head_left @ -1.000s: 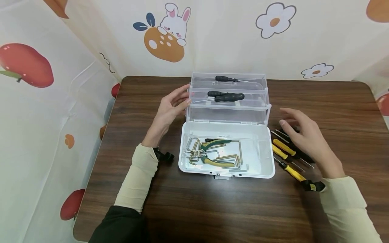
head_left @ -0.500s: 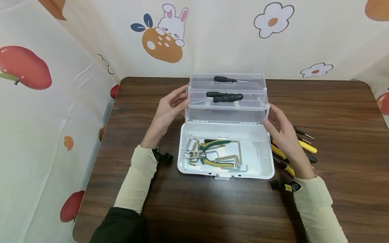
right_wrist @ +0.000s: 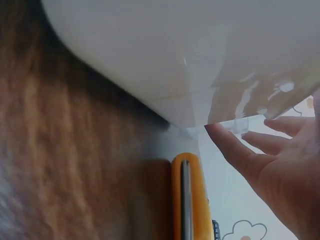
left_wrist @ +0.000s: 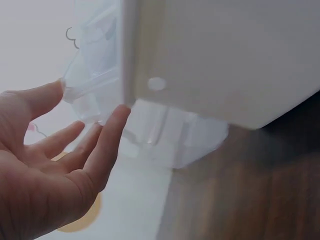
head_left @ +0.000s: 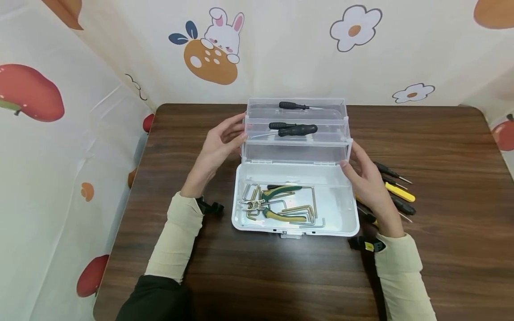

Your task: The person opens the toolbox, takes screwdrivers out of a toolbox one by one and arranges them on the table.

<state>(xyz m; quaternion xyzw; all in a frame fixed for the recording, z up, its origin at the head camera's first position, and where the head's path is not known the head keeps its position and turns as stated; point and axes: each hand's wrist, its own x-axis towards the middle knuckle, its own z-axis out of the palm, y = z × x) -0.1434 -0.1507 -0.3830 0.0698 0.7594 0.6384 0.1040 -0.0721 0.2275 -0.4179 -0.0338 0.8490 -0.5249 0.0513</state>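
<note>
A white toolbox point(head_left: 295, 225) stands with its clear tiered trays point(head_left: 297, 154) raised behind the base. My left hand point(head_left: 214, 151) holds the left side of these trays, thumb in front and fingers behind. On the right side, my right hand point(head_left: 367, 180) holds them with its thumb at the front corner. In the base lie pliers point(head_left: 285, 218) with green-and-yellow handles and several hex keys point(head_left: 303, 209). Black-handled screwdrivers point(head_left: 298, 129) rest in the trays. The left wrist view shows the left thumb point(left_wrist: 47, 97) touching the clear plastic.
Several screwdrivers lie right of the toolbox, partly under my right forearm, one with a yellow handle point(head_left: 399, 192). A yellow-orange tool point(right_wrist: 202, 210) lies close by the box in the right wrist view. The brown table point(head_left: 281, 276) meets a patterned curtain point(head_left: 293, 53) behind.
My right hand has moved left from above the loose screwdrivers to the right side of the clear trays. My left hand stays on the left side. The head view has shifted slightly.
</note>
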